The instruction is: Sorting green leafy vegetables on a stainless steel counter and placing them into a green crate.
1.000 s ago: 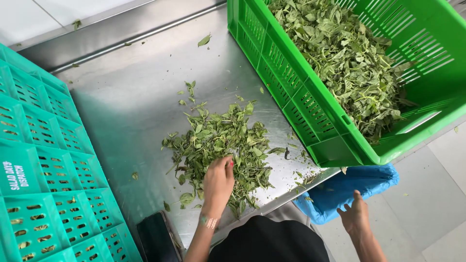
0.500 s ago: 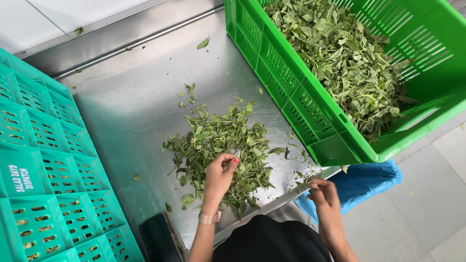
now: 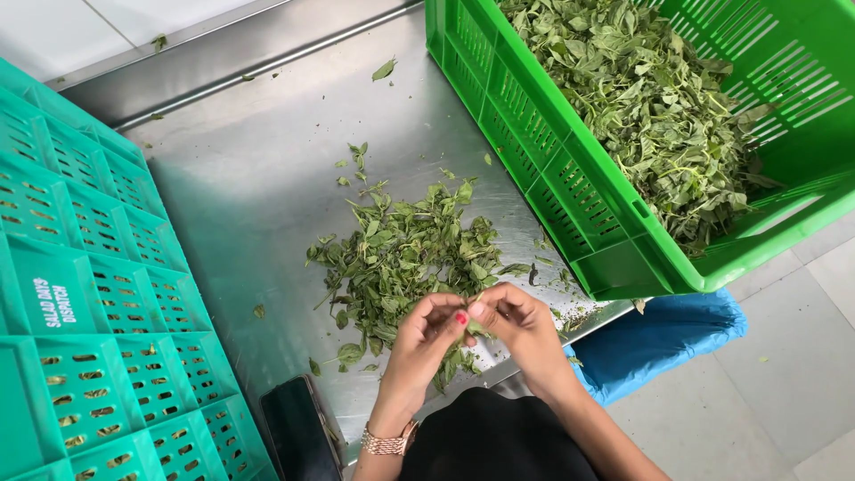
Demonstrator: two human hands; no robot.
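Fingertips (image 3: pixel 464 318) pinch leafy sprig (image 3: pixel 477 326).

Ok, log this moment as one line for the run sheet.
left hand: pinching leafy sprig | right hand: pinching same sprig | leaf pile: loose on steel table | green crate: full of leaves

Stainless steel table (image 3: pixel 267 178), a pile of loose green leaves (image 3: pixel 401 258) spread at its middle, a green crate (image 3: pixel 570 178) set at far right, a teal crate (image 3: pixel 80 294) at left, a dark phone (image 3: pixel 298 432) laid at the near edge
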